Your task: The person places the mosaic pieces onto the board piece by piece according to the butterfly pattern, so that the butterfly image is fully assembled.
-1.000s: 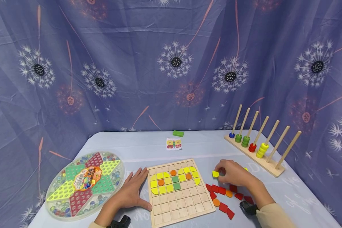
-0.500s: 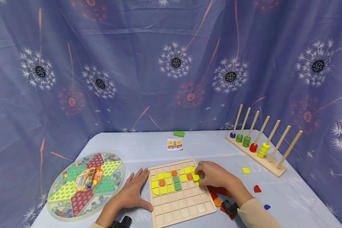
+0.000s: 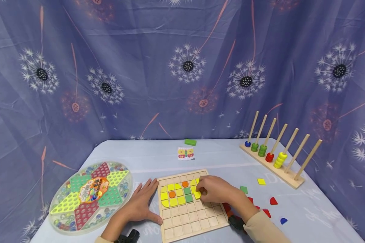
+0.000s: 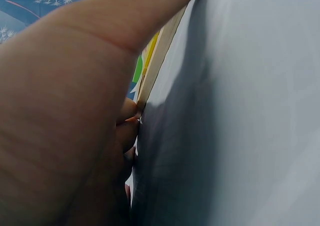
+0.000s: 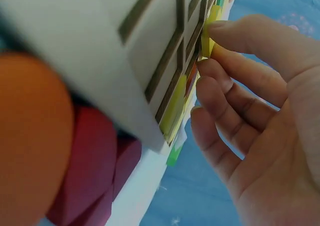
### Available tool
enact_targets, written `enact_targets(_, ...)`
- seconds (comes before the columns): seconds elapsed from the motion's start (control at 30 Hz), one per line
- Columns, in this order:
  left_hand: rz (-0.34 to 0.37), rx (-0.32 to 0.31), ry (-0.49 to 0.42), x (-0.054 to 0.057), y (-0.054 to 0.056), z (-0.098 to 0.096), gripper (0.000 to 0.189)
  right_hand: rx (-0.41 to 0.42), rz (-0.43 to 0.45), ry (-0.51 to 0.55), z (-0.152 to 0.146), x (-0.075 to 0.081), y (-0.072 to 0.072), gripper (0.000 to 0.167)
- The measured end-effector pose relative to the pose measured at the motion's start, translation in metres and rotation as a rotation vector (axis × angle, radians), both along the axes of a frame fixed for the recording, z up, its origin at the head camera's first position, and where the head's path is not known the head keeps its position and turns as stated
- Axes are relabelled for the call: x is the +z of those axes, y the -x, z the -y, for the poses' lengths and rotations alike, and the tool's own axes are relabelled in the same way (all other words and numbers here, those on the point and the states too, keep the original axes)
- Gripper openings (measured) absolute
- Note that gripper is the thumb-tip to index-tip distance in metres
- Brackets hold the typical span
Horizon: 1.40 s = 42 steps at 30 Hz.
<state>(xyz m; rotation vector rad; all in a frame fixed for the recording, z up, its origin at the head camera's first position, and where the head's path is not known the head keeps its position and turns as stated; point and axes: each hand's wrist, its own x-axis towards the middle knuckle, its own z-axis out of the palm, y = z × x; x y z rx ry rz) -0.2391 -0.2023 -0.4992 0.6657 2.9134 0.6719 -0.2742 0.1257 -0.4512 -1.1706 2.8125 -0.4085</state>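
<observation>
A wooden grid board (image 3: pixel 187 216) lies on the table, with yellow tiles, orange discs and green squares set in its upper cells. My right hand (image 3: pixel 217 189) is over the board's right side and pinches a yellow square tile (image 3: pixel 197 195) just right of the green squares. In the right wrist view the thumb and index finger hold that yellow tile (image 5: pixel 206 41) by its edges at the grid. Spread out along the board's left edge, my left hand (image 3: pixel 141 205) has its fingertips at the upper corner and its thumb lower down. The right hand hides some cells behind it.
Red pieces (image 3: pixel 267 213), a green square (image 3: pixel 243 189), a yellow square (image 3: pixel 261 181) and a blue piece (image 3: pixel 283 221) lie at the right. Behind them stands a peg rack (image 3: pixel 287 173). A round marble game board (image 3: pixel 89 197) is at left, a butterfly card (image 3: pixel 185 153) and green block (image 3: pixel 190 142) behind.
From the loose pieces at the right, my right hand brought a yellow tile onto the board, then moved it left towards the green squares. The left hand stays in place.
</observation>
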Motion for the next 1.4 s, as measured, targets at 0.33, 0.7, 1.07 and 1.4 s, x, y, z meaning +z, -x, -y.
enact_targets(0.33,-0.005,-0.013,0.002,0.002,0.0,0.001,0.141,0.018,0.036,0.05,0.0,-0.001,-0.003,0.015)
enact_targets(0.7,-0.002,-0.012,-0.002,0.001,0.0,0.001,0.142,-0.118,0.105,0.121,-0.039,0.007,0.003,0.022)
enact_targets(1.07,-0.007,-0.007,-0.003,0.0,0.0,0.0,0.142,-0.238,0.17,0.244,-0.108,0.002,0.013,0.024)
enact_targets(1.4,-0.012,-0.003,-0.005,0.0,0.0,0.0,0.141,-0.366,0.148,0.329,-0.164,-0.006,0.017,0.033)
